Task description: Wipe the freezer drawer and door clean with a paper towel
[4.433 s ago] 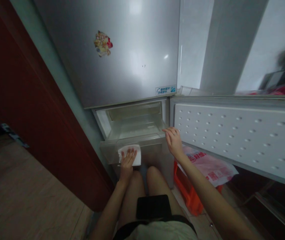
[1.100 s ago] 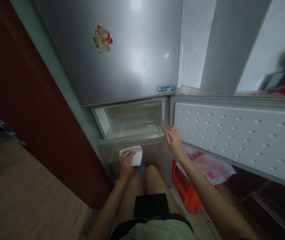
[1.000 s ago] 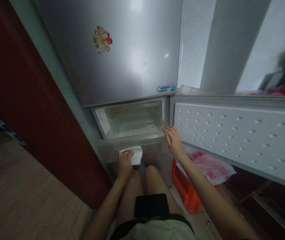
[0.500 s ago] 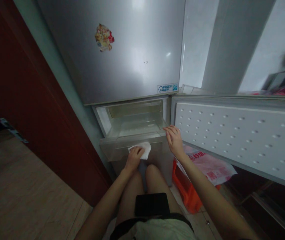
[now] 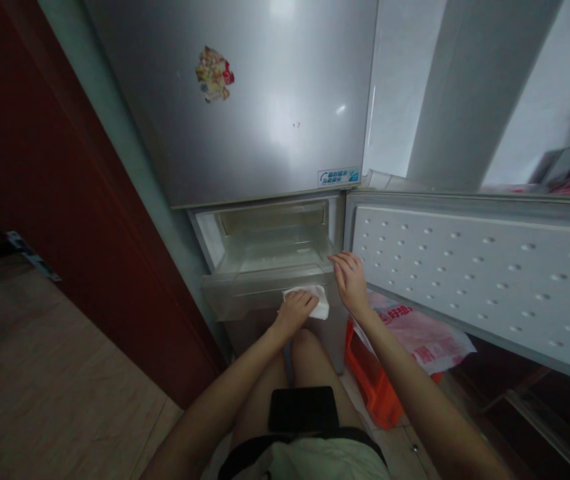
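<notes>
Head view: my left hand (image 5: 297, 311) is half-curled over a white wipe (image 5: 321, 307), holding it against the drawer (image 5: 237, 287) front. My right hand (image 5: 349, 275), loosely bent, is at the drawer's right rim; its grip I cannot tell. The open door (image 5: 469, 277) stands right of it.

The left arm (image 5: 229, 377) slants from near left toward the middle; the left hand (image 5: 297, 310) lies back-up, fingers pointing right. The right arm (image 5: 415, 383) reaches from near right, the right hand (image 5: 349, 275) slightly farther off, fingers bent leftward.
</notes>
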A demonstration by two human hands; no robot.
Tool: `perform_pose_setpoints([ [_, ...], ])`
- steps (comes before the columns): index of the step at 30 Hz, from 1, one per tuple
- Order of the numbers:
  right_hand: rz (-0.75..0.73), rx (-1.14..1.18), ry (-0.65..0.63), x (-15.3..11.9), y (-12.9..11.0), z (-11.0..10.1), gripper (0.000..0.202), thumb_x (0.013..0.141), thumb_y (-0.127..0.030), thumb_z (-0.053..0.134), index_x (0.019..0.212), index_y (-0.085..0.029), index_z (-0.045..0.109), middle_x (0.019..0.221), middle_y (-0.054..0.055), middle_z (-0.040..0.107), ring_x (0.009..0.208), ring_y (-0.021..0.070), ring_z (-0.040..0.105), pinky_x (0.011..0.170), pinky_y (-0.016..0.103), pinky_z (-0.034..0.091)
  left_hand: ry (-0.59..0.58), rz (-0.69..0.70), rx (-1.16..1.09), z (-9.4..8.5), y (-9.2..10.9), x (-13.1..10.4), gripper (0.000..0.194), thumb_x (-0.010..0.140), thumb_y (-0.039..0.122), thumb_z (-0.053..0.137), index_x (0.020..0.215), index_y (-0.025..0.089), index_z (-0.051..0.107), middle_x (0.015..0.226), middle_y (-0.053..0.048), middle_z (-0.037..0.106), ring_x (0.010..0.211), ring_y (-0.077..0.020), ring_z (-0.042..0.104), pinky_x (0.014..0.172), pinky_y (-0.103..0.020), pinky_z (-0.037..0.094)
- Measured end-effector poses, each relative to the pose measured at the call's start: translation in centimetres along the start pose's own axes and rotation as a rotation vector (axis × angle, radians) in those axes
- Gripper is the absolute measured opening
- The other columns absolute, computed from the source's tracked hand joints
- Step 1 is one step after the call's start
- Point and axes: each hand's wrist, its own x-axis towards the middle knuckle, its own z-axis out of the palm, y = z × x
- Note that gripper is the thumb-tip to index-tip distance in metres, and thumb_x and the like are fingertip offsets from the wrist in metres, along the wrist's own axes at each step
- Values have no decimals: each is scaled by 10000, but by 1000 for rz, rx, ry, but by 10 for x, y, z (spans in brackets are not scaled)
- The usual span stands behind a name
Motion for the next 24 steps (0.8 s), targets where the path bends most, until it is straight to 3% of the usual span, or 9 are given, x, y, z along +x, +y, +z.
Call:
perform_pose_setpoints([
  [10, -8, -9, 2, -1, 2, 1, 343, 991, -294, 362, 1178, -227, 642, 1124, 80, 640, 1180, 241, 483, 1056, 478, 398, -147, -169, 47, -26, 22, 14, 215, 973, 133, 403, 1129, 147, 551, 1032, -92, 660, 960, -222, 636, 812, -353, 476],
  [19, -16, -17, -8, -1, 3, 2, 342, 992, -287, 363, 1178, -218, 642, 1124, 79, 643, 1181, 234, 481, 1065, 466, 394, -227, -235, 31, -31, 26, 19, 203, 967, 135, 424, 1109, 139, 569, 1058, -107, 677, 1017, -234, 632, 851, -359, 477],
  [24, -15, -19, -18, -2, 5, 1, 346, 992, -286, 361, 1186, -223, 642, 1134, 79, 639, 1185, 238, 477, 1064, 471, 397, -265, -280, 40, -34, 17, 8, 171, 946, 117, 456, 1059, 124, 584, 1033, -125, 680, 1014, -249, 629, 851, -364, 472],
])
